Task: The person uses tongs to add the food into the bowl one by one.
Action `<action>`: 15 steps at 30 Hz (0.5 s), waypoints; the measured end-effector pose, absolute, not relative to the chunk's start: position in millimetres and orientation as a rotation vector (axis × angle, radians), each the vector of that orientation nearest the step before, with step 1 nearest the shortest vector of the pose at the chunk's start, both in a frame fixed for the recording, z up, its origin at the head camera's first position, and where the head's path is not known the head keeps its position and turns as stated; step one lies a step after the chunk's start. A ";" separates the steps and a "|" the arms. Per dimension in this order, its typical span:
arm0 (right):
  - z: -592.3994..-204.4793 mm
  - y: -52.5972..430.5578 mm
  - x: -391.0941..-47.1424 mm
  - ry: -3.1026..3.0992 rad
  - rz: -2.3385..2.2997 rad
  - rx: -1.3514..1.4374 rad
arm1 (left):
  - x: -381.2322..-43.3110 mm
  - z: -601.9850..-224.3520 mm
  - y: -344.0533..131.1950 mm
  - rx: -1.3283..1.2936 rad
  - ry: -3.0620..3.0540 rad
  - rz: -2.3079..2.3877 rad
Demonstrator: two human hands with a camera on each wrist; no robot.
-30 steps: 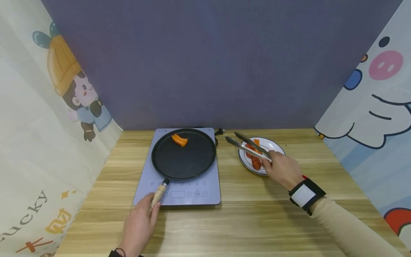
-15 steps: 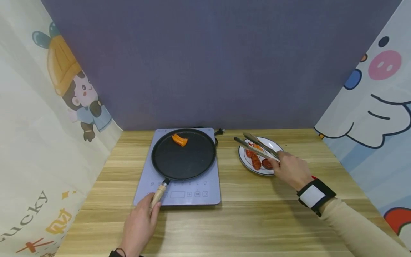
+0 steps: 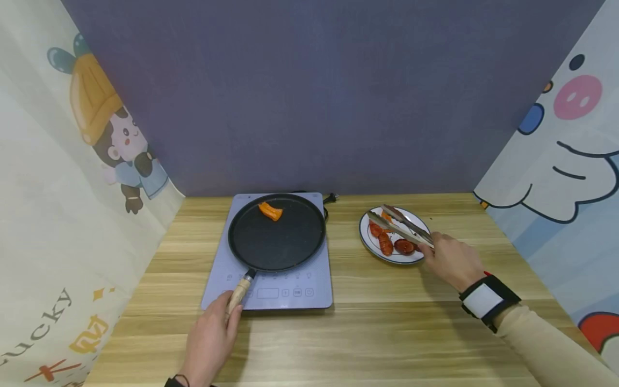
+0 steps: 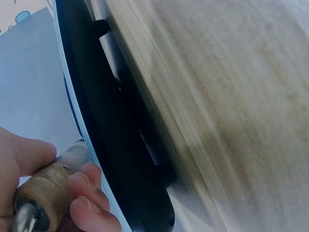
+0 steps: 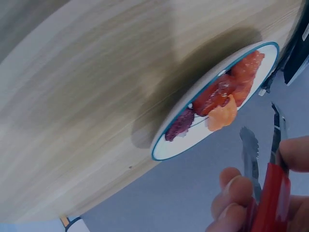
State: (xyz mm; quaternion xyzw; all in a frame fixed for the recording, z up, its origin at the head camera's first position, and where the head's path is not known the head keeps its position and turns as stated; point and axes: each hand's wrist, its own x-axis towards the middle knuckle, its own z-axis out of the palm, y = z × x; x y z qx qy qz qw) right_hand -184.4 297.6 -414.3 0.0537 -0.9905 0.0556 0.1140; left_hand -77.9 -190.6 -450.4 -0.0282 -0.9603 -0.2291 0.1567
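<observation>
My left hand (image 3: 210, 336) grips the wooden handle (image 3: 238, 294) of a flat black frying pan (image 3: 285, 244). One orange strip of food (image 3: 271, 211) lies in the pan's upper left part. My right hand (image 3: 454, 260) holds metal tongs (image 3: 397, 230) over a white plate (image 3: 364, 239). In the right wrist view the tongs' red handle (image 5: 273, 200) shows, and the tips stand apart with nothing between them. Reddish, sausage-like pieces (image 3: 385, 244), a dark round piece (image 3: 404, 246) and an orange piece (image 5: 223, 116) lie on the plate; the tongs partly cover them in the head view.
Under the pan sits a pale purple induction cooker (image 3: 309, 269) with a button panel. Its black plug (image 3: 331, 198) lies at the table's back edge. A grey-purple panel (image 3: 319, 97) stands behind the wooden table (image 3: 377, 333), with cartoon-printed sheets (image 3: 53, 177) at both sides.
My right hand and the tongs have moved right and slightly down across the plate, uncovering the dark round piece. The left hand, pan and orange strip have stayed in place.
</observation>
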 end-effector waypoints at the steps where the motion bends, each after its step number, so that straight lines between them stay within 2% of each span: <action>1: -414.3 299.0 -183.5 -2.910 0.164 0.148 | -77.8 -450.3 -190.5 -0.080 -2.752 -0.657; 15: -421.1 308.5 -178.0 -2.869 0.113 0.139 | -77.6 -449.6 -190.4 -0.075 -2.756 -0.659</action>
